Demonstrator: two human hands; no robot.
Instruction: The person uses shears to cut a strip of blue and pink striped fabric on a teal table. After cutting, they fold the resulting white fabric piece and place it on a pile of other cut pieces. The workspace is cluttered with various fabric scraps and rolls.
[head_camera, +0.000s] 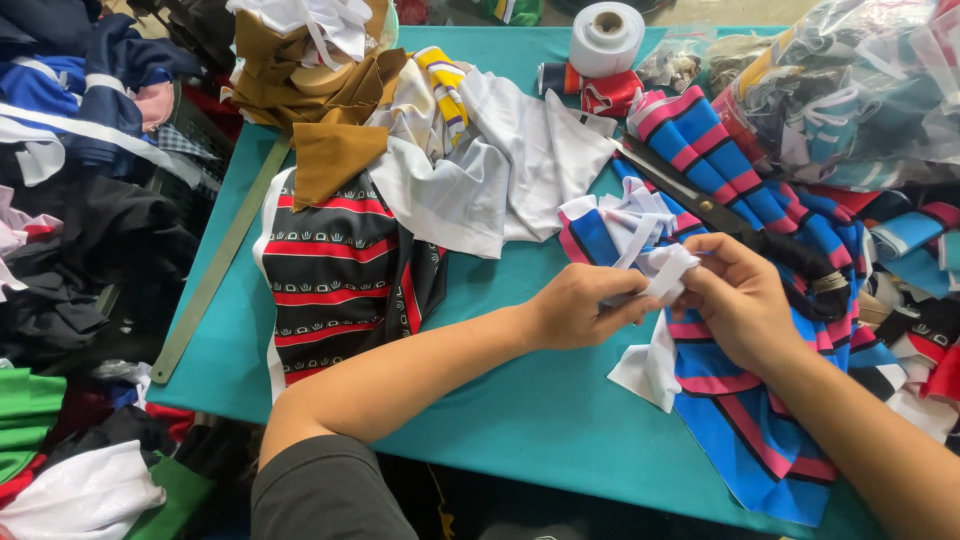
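pinching from both sides, the left hand (575, 305) and the right hand (735, 295) meet over a bunched white fabric strip (668, 270), each clenched on it with fingertips and thumb; the strip sits just right of the picture's middle, above the teal table (520, 410). how much of the strip lies inside the fists is hidden, and the right hand's fingertips are partly covered by the cloth.

under the hands, running toward 5 o'clock, lies a blue and pink striped cloth (745, 420) with a white edge; its lower corner reaches the table's near edge. at 9 o'clock from the hands lies a black cloth with red stripes (340, 270), its far end tucked under a brown piece (330, 155). beside it, along the table's left side, rests a long metal ruler (215, 270).

at 12 o'clock from the hands sprawls a white garment (500, 165), and at 1 o'clock dark scissors (720, 215) are half buried among the striped pieces, so the blades are hard to make out. farther off, at the table's far edge, stands a white tape roll (605, 38). at 2 o'clock a clear plastic bag (860, 90) holds crumpled striped and white scraps; it is cut off by the frame. heaps of clothing at far left are dim and blurred.
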